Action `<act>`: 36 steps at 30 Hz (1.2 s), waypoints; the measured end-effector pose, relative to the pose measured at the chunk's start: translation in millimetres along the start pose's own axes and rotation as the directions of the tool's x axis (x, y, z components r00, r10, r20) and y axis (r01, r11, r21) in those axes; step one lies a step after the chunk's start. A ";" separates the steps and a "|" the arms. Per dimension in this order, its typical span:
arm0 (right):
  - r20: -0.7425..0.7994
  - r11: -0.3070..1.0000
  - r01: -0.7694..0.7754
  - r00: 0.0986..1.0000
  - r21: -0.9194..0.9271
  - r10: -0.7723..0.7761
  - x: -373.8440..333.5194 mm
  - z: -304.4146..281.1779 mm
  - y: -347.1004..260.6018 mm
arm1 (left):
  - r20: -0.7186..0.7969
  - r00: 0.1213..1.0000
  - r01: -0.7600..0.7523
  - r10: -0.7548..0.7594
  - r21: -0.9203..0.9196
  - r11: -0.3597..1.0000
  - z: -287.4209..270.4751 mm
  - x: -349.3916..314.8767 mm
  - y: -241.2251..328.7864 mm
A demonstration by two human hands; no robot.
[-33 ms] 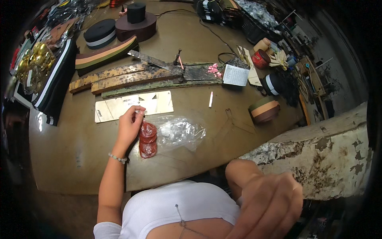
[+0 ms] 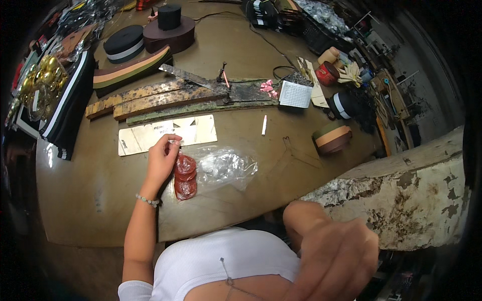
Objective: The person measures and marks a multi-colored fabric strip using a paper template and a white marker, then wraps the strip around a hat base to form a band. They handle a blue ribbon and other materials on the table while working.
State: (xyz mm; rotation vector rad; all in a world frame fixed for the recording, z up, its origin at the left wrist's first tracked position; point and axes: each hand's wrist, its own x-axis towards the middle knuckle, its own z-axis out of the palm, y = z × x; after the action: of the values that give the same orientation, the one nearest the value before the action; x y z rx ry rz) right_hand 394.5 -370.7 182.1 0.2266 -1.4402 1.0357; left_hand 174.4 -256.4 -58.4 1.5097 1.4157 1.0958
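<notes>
My left hand point(image 2: 163, 159) rests on the table with thumb and fingers pinched at the top edge of a clear plastic packet point(image 2: 185, 176) of reddish-brown round slices. What the slices are made of I cannot tell. Beside the packet, on its right, lies a crumpled clear plastic bag point(image 2: 226, 165). Raised close to my chest at the lower right, my right hand point(image 2: 339, 256) has its fingers curled inward and is slightly blurred. Its fingertips are hidden, so anything in them does not show. A cream card template point(image 2: 145, 140) with cut-outs lies just beyond my left hand.
Farther back lie worn wooden bars point(image 2: 170, 100) with metal fittings. A white marker point(image 2: 264, 125), a paper pad point(image 2: 295, 94) and a striped strap roll point(image 2: 332, 138) are to the right. Rolls of webbing point(image 2: 125, 44) stand at the back left. A peeling white ledge point(image 2: 411, 200) borders the table's right side.
My right hand has shifted slightly and blurred. The whole view has moved a little; my left hand keeps its place at the packet.
</notes>
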 end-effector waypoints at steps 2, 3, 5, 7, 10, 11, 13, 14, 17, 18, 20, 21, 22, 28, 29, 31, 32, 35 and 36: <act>0.027 0.978 -0.199 0.980 0.058 0.197 -3.4 -3.2 -5.6 | -0.007 1.000 0.008 -0.008 0.033 0.999 -0.2 -0.1 1.1; 0.037 0.960 -0.267 0.964 0.088 0.265 -5.2 -4.7 -12.0 | -0.003 1.000 0.005 -0.005 0.030 1.000 -0.4 -0.7 1.6; 0.007 0.933 -0.345 0.938 0.098 0.346 -14.0 -10.5 -14.4 | 0.016 1.000 0.007 -0.006 -0.028 1.000 -0.7 -1.6 2.2; -0.099 0.837 -0.547 0.833 0.008 0.545 -27.0 -21.3 -10.5 | 0.020 1.000 0.010 -0.008 -0.065 0.998 -0.7 -2.0 1.7; -0.357 0.510 -0.841 0.539 -0.180 0.763 -57.6 -53.0 6.5 | 0.012 1.000 0.016 -0.016 -0.014 1.000 -1.8 -2.5 -0.3; -0.266 0.440 -0.739 0.621 -0.510 0.737 -68.9 -74.9 20.5 | 0.012 1.000 0.018 -0.018 0.012 1.000 -1.3 -3.0 -0.5; -0.137 0.273 -0.473 0.665 -0.837 0.734 -93.7 -104.7 53.0 | 0.006 1.000 -0.023 0.023 0.021 0.999 -3.1 -2.3 0.5; -0.146 0.214 -0.446 0.645 -0.869 0.750 -108.3 -109.7 62.9 | 0.020 1.000 0.003 -0.003 0.004 1.000 -2.4 -1.6 1.1; -0.205 0.059 -0.511 0.446 -0.858 0.871 -136.5 -125.8 76.9 | 0.000 1.000 -0.026 0.026 0.013 1.000 -2.0 -1.6 3.2; -0.196 0.024 -0.567 0.323 -0.823 0.926 -139.7 -128.2 79.4 | -0.019 1.000 -0.005 0.005 0.016 1.000 -1.3 -1.6 4.3; -0.199 0.132 -0.591 0.461 -0.796 0.865 -136.9 -129.5 79.2 | -0.057 0.998 -0.033 0.031 -0.024 0.999 0.4 -2.0 6.6; -0.192 0.194 -0.601 0.517 -0.775 0.834 -130.8 -130.6 78.3 | -0.070 0.997 -0.046 0.042 -0.058 0.997 1.0 -2.3 7.9; -0.208 0.263 -0.611 0.590 -0.747 0.780 -122.8 -131.3 78.1 | -0.082 0.995 -0.057 0.049 -0.090 0.994 2.4 -2.8 9.1; -0.015 0.477 -0.477 0.718 -0.738 0.696 -64.7 -123.6 76.4 | 0.032 0.999 0.043 -0.037 -0.207 0.977 7.3 -6.9 13.4; -0.008 0.454 -0.437 0.727 -0.776 0.686 -56.4 -119.4 75.4 | 0.043 0.999 0.037 -0.029 -0.201 0.979 8.1 -7.8 13.7; -0.005 0.442 -0.382 0.761 -0.812 0.648 -41.5 -111.1 71.2 | 0.073 0.997 0.057 -0.041 -0.235 0.970 9.8 -8.5 14.4; -0.010 0.415 -0.374 0.753 -0.829 0.658 -34.5 -108.2 67.6 | 0.067 0.998 0.008 0.008 -0.226 0.974 11.0 -8.8 14.8; -0.038 0.351 -0.353 0.750 -0.867 0.661 -13.3 -110.0 51.4 | 0.057 0.987 -0.143 0.148 -0.089 0.986 11.4 -9.3 16.5; -0.044 0.318 -0.327 0.756 -0.890 0.653 -5.5 -116.2 42.3 | 0.067 0.986 -0.146 0.151 -0.070 0.987 12.0 -9.5 17.3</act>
State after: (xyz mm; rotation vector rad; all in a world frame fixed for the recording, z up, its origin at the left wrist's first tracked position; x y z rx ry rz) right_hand 447.3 -268.6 136.3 -0.9307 -2.2686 0.5942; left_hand 191.4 -267.0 -46.7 1.6126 1.2228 1.1539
